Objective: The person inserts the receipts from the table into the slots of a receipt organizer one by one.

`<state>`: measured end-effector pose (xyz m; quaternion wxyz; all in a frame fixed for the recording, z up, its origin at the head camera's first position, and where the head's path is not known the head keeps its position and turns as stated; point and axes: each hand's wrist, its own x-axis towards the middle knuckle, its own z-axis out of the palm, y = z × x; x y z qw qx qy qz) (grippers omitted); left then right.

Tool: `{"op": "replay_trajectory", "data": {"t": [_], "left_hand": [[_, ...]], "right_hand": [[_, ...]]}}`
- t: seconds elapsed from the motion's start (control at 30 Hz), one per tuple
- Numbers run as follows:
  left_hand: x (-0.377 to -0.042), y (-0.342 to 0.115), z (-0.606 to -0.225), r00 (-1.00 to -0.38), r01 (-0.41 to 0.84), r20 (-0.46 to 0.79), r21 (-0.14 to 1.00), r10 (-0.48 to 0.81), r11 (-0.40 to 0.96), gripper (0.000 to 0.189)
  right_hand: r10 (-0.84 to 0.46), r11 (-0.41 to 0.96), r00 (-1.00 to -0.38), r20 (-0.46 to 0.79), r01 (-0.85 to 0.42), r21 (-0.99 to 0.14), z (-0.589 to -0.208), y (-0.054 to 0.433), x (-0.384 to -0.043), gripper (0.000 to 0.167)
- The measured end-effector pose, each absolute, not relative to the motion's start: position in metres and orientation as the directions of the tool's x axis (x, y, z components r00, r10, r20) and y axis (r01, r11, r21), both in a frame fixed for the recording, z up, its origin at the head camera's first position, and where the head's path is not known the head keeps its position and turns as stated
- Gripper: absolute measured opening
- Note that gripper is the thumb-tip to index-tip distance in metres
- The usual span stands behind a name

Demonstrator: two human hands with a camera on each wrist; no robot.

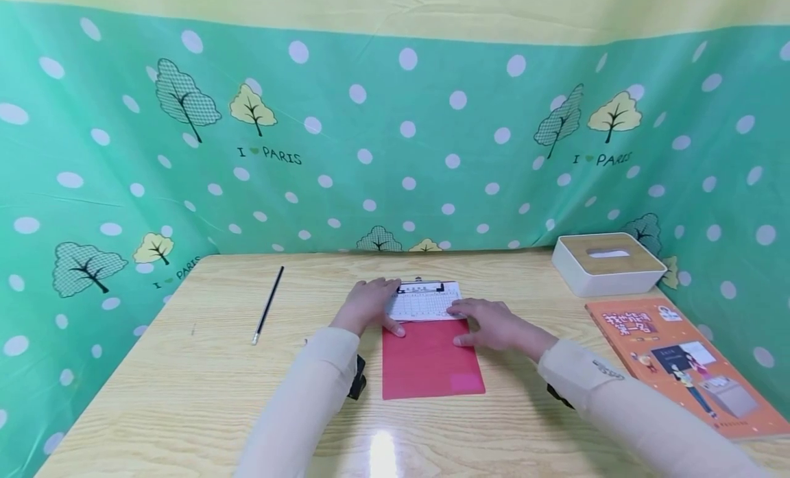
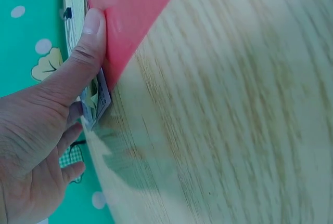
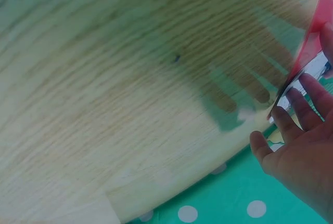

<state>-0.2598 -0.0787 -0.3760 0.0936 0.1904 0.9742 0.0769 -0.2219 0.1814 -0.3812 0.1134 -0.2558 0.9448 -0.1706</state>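
Note:
A red clipboard (image 1: pixel 432 365) lies on the table with its metal clip (image 1: pixel 421 287) at the far end. Under the clip sits a stack of white gridded paper (image 1: pixel 422 304), covering the far part of the board. My left hand (image 1: pixel 369 305) is at the stack's left side, index fingertip near the clip. Its thumb (image 2: pixel 88 47) lies on the red surface in the left wrist view. At the right side my right hand (image 1: pixel 490 322) touches the paper's edge with extended fingers (image 3: pixel 307 102), its thumb over the red board. Some fingertips are hidden.
A black pencil (image 1: pixel 269 305) lies to the left. At the far right stands a white tissue box (image 1: pixel 607 282) with a wooden lid, and an orange book (image 1: pixel 685 368) lies in front of it. A green dotted cloth (image 1: pixel 382 142) hangs behind the wooden table (image 1: pixel 185 382).

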Motion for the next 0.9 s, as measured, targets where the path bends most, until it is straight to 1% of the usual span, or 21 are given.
{"op": "replay_trajectory", "data": {"t": [0.3, 0.4, 0.5, 0.6, 0.67, 0.83, 0.9], "left_hand": [[-0.257, -0.080, -0.376, -0.913, 0.358, -0.132, 0.193, 0.385, 0.914, 0.117], [-0.252, -0.080, -0.375, -0.912, 0.379, -0.107, 0.154, 0.397, 0.913, 0.116], [-0.246, -0.079, -0.376, -0.907, 0.406, -0.076, 0.099, 0.414, 0.908, 0.113], [-0.237, -0.079, -0.377, -0.904, 0.424, -0.038, 0.065, 0.427, 0.903, 0.104], [-0.230, -0.079, -0.378, -0.898, 0.438, -0.012, 0.055, 0.439, 0.897, 0.094], [-0.214, -0.079, -0.381, -0.874, 0.485, 0.027, 0.027, 0.484, 0.874, 0.069], [-0.208, -0.078, -0.381, -0.863, 0.504, 0.041, 0.007, 0.503, 0.864, 0.064]], "right_hand": [[-0.523, 0.808, -0.841, -0.141, -0.436, -0.397, -0.378, 0.182, -0.222, 0.060], [-0.521, 0.807, -0.841, -0.143, -0.432, -0.403, -0.378, 0.183, -0.221, 0.060], [-0.516, 0.806, -0.844, -0.146, -0.420, -0.417, -0.378, 0.184, -0.221, 0.061], [-0.513, 0.803, -0.846, -0.145, -0.412, -0.431, -0.379, 0.185, -0.221, 0.061], [-0.511, 0.800, -0.848, -0.141, -0.410, -0.438, -0.379, 0.186, -0.220, 0.061], [-0.521, 0.796, -0.844, -0.125, -0.428, -0.428, -0.379, 0.187, -0.219, 0.061], [-0.525, 0.796, -0.843, -0.119, -0.437, -0.418, -0.378, 0.187, -0.219, 0.060]]}}
